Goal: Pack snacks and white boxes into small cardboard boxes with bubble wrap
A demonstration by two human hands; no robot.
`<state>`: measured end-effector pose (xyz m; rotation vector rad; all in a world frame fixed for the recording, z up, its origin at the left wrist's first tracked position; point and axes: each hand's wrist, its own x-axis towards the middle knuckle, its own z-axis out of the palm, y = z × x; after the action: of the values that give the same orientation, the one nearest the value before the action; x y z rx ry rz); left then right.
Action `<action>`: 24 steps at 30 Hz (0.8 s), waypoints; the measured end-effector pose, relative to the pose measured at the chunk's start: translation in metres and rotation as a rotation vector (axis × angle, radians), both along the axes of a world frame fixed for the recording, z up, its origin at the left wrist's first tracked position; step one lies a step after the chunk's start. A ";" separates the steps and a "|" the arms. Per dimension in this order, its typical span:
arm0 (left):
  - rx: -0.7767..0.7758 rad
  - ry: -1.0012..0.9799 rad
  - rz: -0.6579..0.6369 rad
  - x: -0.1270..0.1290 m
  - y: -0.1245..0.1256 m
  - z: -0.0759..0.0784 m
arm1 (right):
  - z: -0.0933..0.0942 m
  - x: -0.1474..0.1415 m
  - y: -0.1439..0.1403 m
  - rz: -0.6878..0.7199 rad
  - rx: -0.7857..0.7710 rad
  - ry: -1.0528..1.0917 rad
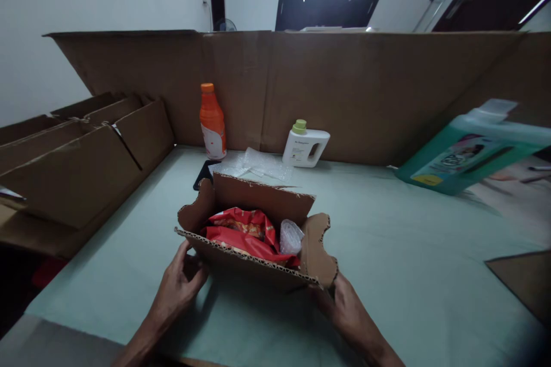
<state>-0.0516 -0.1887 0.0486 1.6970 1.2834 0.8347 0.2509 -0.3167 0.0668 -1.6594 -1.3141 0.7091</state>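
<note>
A small open-topped cardboard box tilts slightly in front of me. Inside it lie shiny red packets, and beside them at the right end is a roll of bubble wrap; whether anything is wrapped in it is hidden. My left hand grips the box's lower left corner, thumb towards the front wall. At the opposite lower corner my right hand holds on, its fingers partly hidden beneath the box.
Behind the box are an orange bottle, a dark flat object, bubble wrap sheets and a white jug. A green liquid jug stands tilted in view at right. Cardboard walls edge the table; divided boxes sit left.
</note>
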 end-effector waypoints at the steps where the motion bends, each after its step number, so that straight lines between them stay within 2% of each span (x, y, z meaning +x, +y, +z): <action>1: -0.003 -0.017 0.008 0.002 0.000 -0.001 | 0.000 -0.005 -0.004 0.013 -0.016 0.017; 3: -0.006 -0.059 0.019 0.014 0.002 0.000 | -0.002 -0.011 -0.006 -0.014 -0.050 0.000; 5: 0.007 -0.120 0.005 0.037 0.006 0.004 | -0.006 -0.008 -0.005 -0.100 -0.078 -0.035; 8: 0.038 -0.192 -0.112 0.076 0.012 0.010 | -0.014 0.016 -0.008 -0.292 -0.081 -0.063; 11: 0.065 -0.202 -0.218 0.090 0.003 0.010 | -0.021 0.037 -0.023 -0.394 -0.094 -0.097; 13: 0.057 -0.186 -0.207 0.076 -0.008 0.006 | -0.025 0.031 -0.031 -0.357 -0.119 -0.108; 16: 0.029 -0.145 -0.059 0.037 -0.007 0.001 | -0.026 -0.007 -0.025 -0.248 -0.091 -0.110; 18: 0.037 -0.118 0.015 0.015 0.009 0.003 | -0.024 -0.037 -0.014 -0.167 -0.064 -0.121; 20: 0.038 -0.117 0.027 0.001 0.031 0.005 | -0.021 -0.055 -0.008 -0.061 -0.048 -0.158; 22: 0.025 -0.142 0.034 -0.005 0.048 0.004 | -0.019 -0.057 -0.006 0.052 -0.024 -0.206; 24: 0.013 -0.185 0.079 -0.006 0.054 -0.001 | -0.016 -0.046 -0.002 0.065 0.016 -0.241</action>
<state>-0.0576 -0.1352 0.0480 1.5482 1.2266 1.0241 0.2046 -0.3188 0.0505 -1.7368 -1.5448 0.5471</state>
